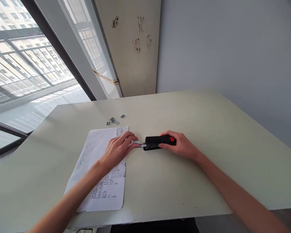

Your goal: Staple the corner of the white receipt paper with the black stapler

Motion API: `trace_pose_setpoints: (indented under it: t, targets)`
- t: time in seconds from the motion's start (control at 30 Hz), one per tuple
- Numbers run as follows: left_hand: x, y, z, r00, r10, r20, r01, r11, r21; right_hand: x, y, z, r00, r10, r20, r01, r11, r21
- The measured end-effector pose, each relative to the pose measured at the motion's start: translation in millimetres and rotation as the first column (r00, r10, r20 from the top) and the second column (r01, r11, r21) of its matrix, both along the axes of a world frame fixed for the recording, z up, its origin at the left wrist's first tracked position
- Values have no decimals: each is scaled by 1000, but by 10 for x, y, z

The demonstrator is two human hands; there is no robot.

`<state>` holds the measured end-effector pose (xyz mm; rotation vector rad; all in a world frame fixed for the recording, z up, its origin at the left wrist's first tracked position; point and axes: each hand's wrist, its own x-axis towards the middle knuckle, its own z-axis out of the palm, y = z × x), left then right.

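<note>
A black stapler (157,142) with a red button lies on the pale table (208,136), its metal staple tray pulled out to the left. My right hand (181,145) is wrapped round the stapler's rear end. My left hand (118,149) rests over a printed paper sheet (99,174), and its fingertips pinch a small grey piece, seemingly a strip of staples, at the tray's open end.
Several loose grey staple strips (114,120) lie on the table beyond the paper. A large window (26,64) fills the left side, and a grey wall (232,48) stands behind the table on the right. The table's near edge runs just below the paper.
</note>
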<state>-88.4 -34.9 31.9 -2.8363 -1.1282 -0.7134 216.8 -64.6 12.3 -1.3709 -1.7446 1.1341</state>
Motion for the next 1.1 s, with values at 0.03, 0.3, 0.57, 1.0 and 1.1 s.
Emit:
trace_pose_setpoints:
  t: [0.03,0.3,0.57,1.0,1.1]
  targets:
    - [16,-14,-11,1000,14,-13,-14,1000,-4,1,-1,0,1000,-1,3,1,1000,1]
    - [126,-122,-60,997,65,-48,-68,996,-52,10,10,-7,1000,2,10,-2,1000,4]
    - [113,-132,-71,998,54,-30,-56,996,-72,6,5,12,1000,2,30,-2,1000,-1]
    - [84,-141,-99,1000,8,-10,-8,1000,11,-1,5,2,999,8,38,-8,1000,-4]
    - [79,-140,-119,1000,0,-8,0,999,37,1,4,3,999,9,46,-9,1000,-3]
